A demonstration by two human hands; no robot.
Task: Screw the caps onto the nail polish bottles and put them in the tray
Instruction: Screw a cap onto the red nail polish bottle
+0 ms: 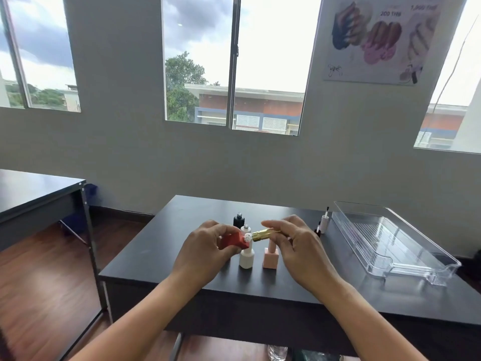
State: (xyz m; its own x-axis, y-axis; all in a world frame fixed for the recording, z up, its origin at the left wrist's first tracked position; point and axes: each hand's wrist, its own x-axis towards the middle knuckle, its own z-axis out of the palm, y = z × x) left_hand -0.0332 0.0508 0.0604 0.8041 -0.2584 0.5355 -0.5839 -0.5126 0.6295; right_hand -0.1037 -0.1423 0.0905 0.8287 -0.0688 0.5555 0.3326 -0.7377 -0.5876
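Hands raised: left hand gripping red bottle, right hand pinching gold cap; white bottle beneath.

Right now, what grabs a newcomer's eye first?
Centre frame, the left hand holds a red nail polish bottle tilted, while the right hand brings a gold cap to its neck. A clear plastic tray sits at the right of the black table; nothing is visible in it.

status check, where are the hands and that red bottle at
Left hand holds red bottle tilted, neck bare. Right hand holds gold cap at the neck, not yet on. Tray empty. Nothing in the way.
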